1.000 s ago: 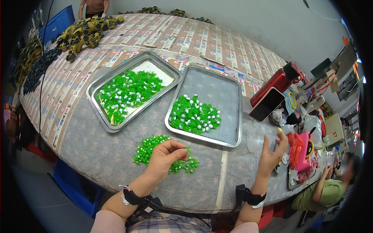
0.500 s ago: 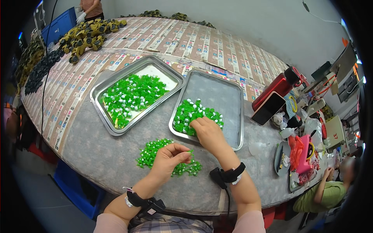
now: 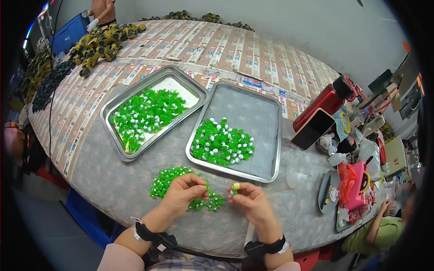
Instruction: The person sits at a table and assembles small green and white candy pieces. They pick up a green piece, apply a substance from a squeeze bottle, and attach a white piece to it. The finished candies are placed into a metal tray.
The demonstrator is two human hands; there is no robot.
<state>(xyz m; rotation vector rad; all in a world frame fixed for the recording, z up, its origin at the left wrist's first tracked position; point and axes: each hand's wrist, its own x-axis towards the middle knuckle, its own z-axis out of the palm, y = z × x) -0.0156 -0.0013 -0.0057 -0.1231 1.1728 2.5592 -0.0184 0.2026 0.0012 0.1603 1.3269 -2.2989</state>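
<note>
My left hand (image 3: 184, 195) is closed in a pinch on a small green plastic piece (image 3: 206, 184), mostly hidden by the fingers. Facing it, my right hand (image 3: 254, 203) pinches a small green-and-white figure piece (image 3: 233, 192); something yellow shows at its fingertip. Beneath and beside my left hand lies a loose pile of small green pieces with white dots (image 3: 165, 180). Beyond the hands, a metal tray (image 3: 276, 135) holds green parts with white ball-shaped heads (image 3: 221, 142). Another metal tray (image 3: 108, 131), at the left, contains more green-and-white parts (image 3: 147, 113).
At the right stand a red bottle (image 3: 318, 103) and a phone (image 3: 313, 128). Farther right are a grey dish (image 3: 329, 192) and a pink container (image 3: 357, 185). Toy vehicles (image 3: 101, 45) are heaped far left. One person (image 3: 104, 13) stands behind; another (image 3: 379, 235) sits right.
My right hand has come out of the right tray toward me, now with a green-and-white piece in its fingers. My left hand has shifted slightly left, still pinching.
</note>
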